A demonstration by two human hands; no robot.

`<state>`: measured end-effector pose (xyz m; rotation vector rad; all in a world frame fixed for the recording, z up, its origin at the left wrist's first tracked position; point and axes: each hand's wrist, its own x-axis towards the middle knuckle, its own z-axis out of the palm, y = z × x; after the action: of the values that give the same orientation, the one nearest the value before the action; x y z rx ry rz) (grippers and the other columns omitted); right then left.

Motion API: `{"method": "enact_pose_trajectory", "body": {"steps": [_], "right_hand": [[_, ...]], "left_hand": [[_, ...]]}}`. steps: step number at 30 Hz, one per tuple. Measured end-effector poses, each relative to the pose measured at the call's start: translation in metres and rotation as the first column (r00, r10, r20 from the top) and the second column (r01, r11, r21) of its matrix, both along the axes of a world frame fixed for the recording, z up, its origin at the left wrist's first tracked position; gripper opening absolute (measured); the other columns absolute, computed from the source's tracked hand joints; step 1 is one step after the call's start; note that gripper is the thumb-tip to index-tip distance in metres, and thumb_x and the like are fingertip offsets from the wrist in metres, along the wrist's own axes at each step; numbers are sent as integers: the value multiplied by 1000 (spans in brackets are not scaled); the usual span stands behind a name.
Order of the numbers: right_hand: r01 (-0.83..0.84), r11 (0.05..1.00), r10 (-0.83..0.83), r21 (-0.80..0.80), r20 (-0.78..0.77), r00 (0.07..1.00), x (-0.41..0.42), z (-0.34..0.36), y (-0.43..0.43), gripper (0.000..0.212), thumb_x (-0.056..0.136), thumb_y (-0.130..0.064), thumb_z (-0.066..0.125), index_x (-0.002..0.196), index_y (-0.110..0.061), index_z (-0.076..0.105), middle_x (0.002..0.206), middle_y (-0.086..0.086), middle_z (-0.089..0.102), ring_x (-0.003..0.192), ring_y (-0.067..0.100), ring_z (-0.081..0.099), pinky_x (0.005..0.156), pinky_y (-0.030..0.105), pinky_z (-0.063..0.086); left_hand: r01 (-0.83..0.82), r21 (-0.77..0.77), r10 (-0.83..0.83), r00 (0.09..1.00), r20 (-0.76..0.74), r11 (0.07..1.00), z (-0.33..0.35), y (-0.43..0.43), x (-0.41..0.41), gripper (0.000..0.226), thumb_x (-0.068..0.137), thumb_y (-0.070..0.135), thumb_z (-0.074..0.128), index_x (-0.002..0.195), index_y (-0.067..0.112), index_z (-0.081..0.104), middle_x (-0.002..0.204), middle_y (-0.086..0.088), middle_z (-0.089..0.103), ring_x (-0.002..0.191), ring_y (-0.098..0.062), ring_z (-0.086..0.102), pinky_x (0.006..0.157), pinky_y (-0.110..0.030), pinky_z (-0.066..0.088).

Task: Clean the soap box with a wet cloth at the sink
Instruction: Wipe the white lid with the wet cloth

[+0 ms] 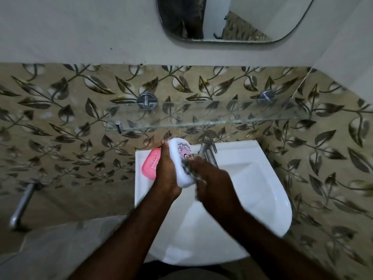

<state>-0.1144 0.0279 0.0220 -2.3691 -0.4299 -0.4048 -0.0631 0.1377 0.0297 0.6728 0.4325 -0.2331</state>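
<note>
**Soap box held over the basin, cloth pressed to it**

Two bare forearms (125, 235) reach in from the near edge toward the white sink (268, 199). At the far left, a metal wall pipe (21, 205) juts from the leaf-patterned tiles. A slotted pink tray (150, 165) lies on the sink's far left corner, just beside the left hand (167, 174). That hand's fingers are wrapped round the white soap box (179, 156), holding it tilted on edge above the far left part of the basin, printed face turned right. A checked cloth (190, 170) lies against that face, grasped in the curled fingers of the blurred right hand (212, 182). Just right of them stands the chrome tap (209, 152). A glass shelf (201, 114) hangs on the wall beyond.
</note>
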Motion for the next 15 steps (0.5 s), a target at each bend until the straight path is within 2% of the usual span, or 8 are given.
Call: {"method": "enact_pose_trajectory", "body": {"steps": [2, 3, 5, 7, 9, 11, 13, 15], "right_hand": [[-53, 996, 57, -78, 58, 997, -18, -7, 7, 52, 72, 10, 54, 118, -10, 69, 125, 7, 65, 121, 19, 57, 106, 27, 36], [-74, 991, 83, -112, 76, 994, -18, -6, 9, 50, 72, 8, 53, 117, -9, 69, 124, 8, 65, 119, 23, 59, 107, 27, 35], [-123, 979, 140, -161, 99, 985, -4, 5, 10, 44, 77, 0, 45, 112, -5, 70, 120, 15, 67, 114, 30, 62, 106, 25, 31], [-131, 980, 152, -149, 143, 978, 16, 16, 9, 45, 76, -8, 39, 105, 1, 72, 113, 21, 68, 108, 33, 64, 107, 20, 28], [-86, 991, 94, -99, 79, 992, 33, 21, 4, 47, 72, -4, 41, 109, -1, 71, 118, 20, 66, 112, 32, 62, 105, 18, 28], [-5, 1000, 5, 0, -42, 999, 35, 19, -3, 53, 71, 2, 47, 119, -9, 67, 128, 11, 62, 122, 25, 57, 107, 18, 30], [59, 995, -50, 81, -102, 994, 17, 12, -6, 53, 75, 2, 49, 123, -13, 66, 128, 7, 63, 122, 22, 57, 106, 27, 40], [17, 997, -15, 77, -28, 1000, -11, 3, 0, 51, 78, 6, 52, 123, -13, 65, 129, 6, 63, 123, 20, 55, 102, 36, 45]], "left_hand": [[-20, 48, 21, 1000, -13, 999, -3, 5, 2, 53, 98, 57, 31, 98, 13, 61, 84, -11, 64, 69, -23, 62, 71, -31, 48], [-18, 80, 18, 1000, -8, 997, -2, 8, 0, 56, 97, 57, 32, 96, 11, 64, 79, -9, 66, 65, -21, 64, 66, -30, 50], [84, 7, -84, 996, 2, 996, -8, 10, -3, 61, 95, 60, 35, 85, 10, 69, 68, -5, 66, 59, -15, 64, 61, -25, 52], [148, -29, -147, 989, 10, 989, -8, 4, -5, 58, 96, 57, 35, 79, 14, 70, 65, 1, 69, 58, -10, 67, 57, -20, 54], [164, 4, -164, 985, 49, 986, -4, -4, -4, 56, 99, 52, 30, 77, 16, 68, 63, 3, 70, 57, -9, 68, 53, -18, 55], [171, -41, -165, 979, 117, 984, 4, -9, -2, 60, 96, 52, 31, 77, 9, 68, 74, -5, 69, 68, -15, 69, 62, -23, 55], [132, -67, -126, 988, 85, 989, 13, -7, 0, 61, 95, 57, 31, 94, 6, 64, 87, -12, 71, 77, -22, 70, 72, -30, 55], [96, 1, -96, 994, 59, 995, 9, 0, 6, 70, 95, 63, 26, 120, 6, 58, 100, -14, 73, 89, -25, 71, 80, -35, 55]]}}
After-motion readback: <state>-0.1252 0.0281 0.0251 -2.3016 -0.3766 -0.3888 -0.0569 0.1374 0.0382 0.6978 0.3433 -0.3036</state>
